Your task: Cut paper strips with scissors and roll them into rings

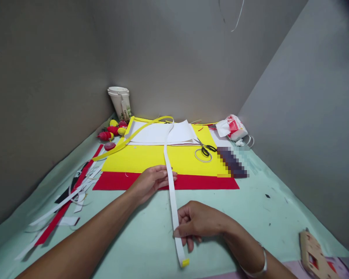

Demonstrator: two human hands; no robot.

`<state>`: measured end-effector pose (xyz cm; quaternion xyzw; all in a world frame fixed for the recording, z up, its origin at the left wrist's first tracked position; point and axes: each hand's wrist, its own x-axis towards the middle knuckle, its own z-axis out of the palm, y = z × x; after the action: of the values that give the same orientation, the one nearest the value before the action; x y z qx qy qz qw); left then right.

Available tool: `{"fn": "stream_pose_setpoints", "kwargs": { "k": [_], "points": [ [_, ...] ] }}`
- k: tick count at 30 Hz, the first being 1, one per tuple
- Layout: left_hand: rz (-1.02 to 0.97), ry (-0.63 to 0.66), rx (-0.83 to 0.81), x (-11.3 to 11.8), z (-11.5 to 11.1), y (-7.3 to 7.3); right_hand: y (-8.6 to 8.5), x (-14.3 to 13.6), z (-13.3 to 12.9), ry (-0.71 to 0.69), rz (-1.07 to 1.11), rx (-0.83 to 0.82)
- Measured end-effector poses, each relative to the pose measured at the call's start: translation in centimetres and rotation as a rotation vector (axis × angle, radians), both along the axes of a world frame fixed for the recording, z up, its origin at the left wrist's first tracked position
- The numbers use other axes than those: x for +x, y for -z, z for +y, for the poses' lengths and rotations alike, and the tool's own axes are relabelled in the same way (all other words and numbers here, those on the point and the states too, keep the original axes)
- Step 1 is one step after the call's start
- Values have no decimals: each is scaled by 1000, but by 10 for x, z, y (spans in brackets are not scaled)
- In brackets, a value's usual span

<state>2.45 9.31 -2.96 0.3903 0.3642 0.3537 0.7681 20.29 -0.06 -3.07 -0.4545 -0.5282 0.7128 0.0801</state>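
Observation:
A long paper strip (171,193), white on one face and yellow on the other, runs up from near me and curls over to the left at the back. Its near end is folded, showing a small yellow tab (185,262). My right hand (193,224) pinches the strip near that end, thumb on top. Further up, my left hand (157,178) is closed loosely about the strip, fingers behind it and thumb at its left edge. Beneath and beyond lie yellow sheets (139,159), a red sheet (116,181) and white sheets (154,133).
Black-handled scissors (205,150) and a ring (196,157) lie on the yellow sheets. Paper offcuts (56,217) spread at left, near red and yellow bundles (105,136) and a cup (119,102). A tissue pack (235,128) sits back right; a beige tool (315,252) lies front right.

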Motion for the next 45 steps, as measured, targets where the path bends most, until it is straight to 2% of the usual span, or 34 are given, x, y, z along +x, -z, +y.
{"fn": "stream_pose_setpoints", "kwargs": {
  "k": [11, 17, 22, 31, 36, 40, 45],
  "points": [
    [-22, -55, -16, -3, 4, -1, -2, -1, 0, -22, -21, 15],
    [-106, -63, -36, -4, 5, -1, -2, 0, 0, -22, -23, 15],
    [-51, -25, 34, -3, 4, -2, -1, 2, 1, -40, -22, 15],
    [-12, -38, 9, -3, 2, -5, -2, 4, 1, -104, -32, -5],
    [13, -61, 25, -2, 1, -2, -4, 6, 1, -129, -16, -29],
    [24, -48, 47, -1, 0, -1, -2, 5, 3, -33, 1, -17],
    [47, -7, 67, 2, -2, 1, 9, -1, 8, 269, 24, 160]
  ]
}}
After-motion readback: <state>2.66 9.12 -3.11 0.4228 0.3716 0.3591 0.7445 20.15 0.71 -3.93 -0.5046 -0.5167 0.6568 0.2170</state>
